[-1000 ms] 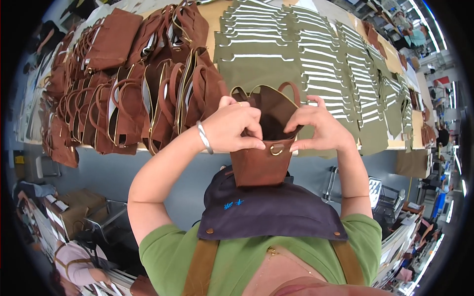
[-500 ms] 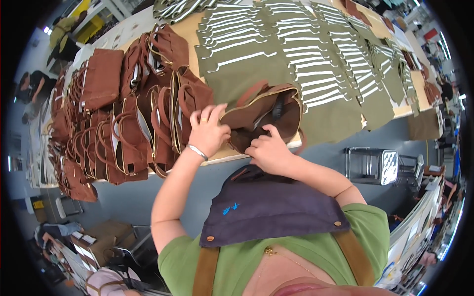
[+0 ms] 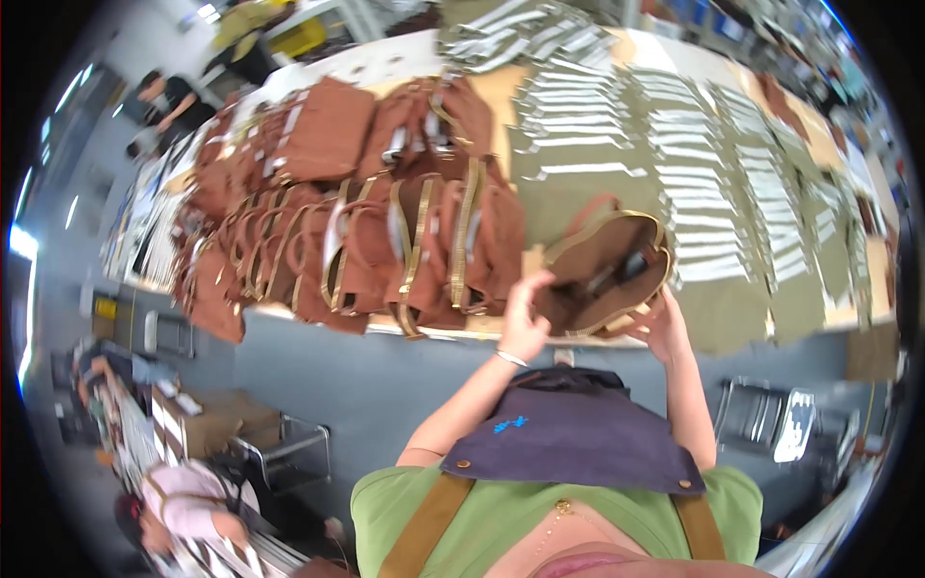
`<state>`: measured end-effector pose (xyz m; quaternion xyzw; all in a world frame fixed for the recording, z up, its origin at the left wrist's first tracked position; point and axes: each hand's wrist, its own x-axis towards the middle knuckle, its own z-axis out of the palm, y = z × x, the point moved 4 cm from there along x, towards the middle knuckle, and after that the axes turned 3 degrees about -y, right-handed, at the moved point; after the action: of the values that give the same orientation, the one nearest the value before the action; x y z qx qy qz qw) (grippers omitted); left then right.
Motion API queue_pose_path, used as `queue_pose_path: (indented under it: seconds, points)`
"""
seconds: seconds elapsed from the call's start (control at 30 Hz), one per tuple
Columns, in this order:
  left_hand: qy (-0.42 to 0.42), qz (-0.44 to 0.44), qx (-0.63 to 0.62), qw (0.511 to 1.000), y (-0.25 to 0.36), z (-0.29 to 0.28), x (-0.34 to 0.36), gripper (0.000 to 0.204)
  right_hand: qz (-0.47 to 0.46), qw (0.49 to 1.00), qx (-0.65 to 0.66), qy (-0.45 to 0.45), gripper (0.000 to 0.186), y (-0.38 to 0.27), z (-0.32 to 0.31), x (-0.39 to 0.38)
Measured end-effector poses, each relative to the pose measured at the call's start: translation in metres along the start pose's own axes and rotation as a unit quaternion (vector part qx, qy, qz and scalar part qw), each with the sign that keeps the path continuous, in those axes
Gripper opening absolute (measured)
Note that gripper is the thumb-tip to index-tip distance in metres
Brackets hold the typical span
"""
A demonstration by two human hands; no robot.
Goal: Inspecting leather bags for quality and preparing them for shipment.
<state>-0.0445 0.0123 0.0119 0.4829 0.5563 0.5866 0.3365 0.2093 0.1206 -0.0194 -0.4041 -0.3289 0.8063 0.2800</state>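
Observation:
A brown leather bag [image 3: 602, 272] with a gold zip stands unzipped at the table's near edge, its dark interior facing up and a black item inside, too blurred to name. My left hand [image 3: 526, 320] grips the bag's left side, thumb up, just beside the brown bags. On the opposite side, my right hand [image 3: 660, 326] has its fingers round the bag's lower right, partly hidden by it.
Rows of brown bags [image 3: 352, 250] cover the left of the table [image 3: 385, 50]; olive pieces with white strips [image 3: 703, 202] cover the right. Co-workers [image 3: 169, 106] [image 3: 188, 501] are at left. Metal stools [image 3: 747, 414] [image 3: 284, 443] stand on the floor.
My right hand has moved from the bag's front rim to its right side. The bag, earlier upright over my apron, now sits farther forward at the table edge. The view has shifted.

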Motion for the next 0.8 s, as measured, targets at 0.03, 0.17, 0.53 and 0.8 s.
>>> queue_pose_path:
  seconds: [0.03, 0.17, 0.53, 0.8]
  points:
    - [-0.005, 0.026, -0.020, 0.999, 0.005, 0.001, -0.009, 0.064, -0.013, 1.000, -0.012, -0.023, 0.081, -0.007, 0.022, 0.000]
    - [0.057, 0.007, 0.033, 0.998, 0.016, 0.006, -0.050, 0.052, -0.038, 0.996, -0.058, -0.058, 0.086, -0.025, 0.072, -0.003]
    - [0.199, -0.052, 0.076, 0.976, 0.034, -0.002, -0.054, 0.063, -0.002, 0.977, -0.211, -0.029, 0.082, -0.016, 0.078, 0.080]
    - [0.147, -0.200, 0.149, 0.957, -0.070, 0.032, -0.074, 0.089, -0.030, 0.973, -0.223, -0.050, 0.073, 0.006, 0.023, 0.071]
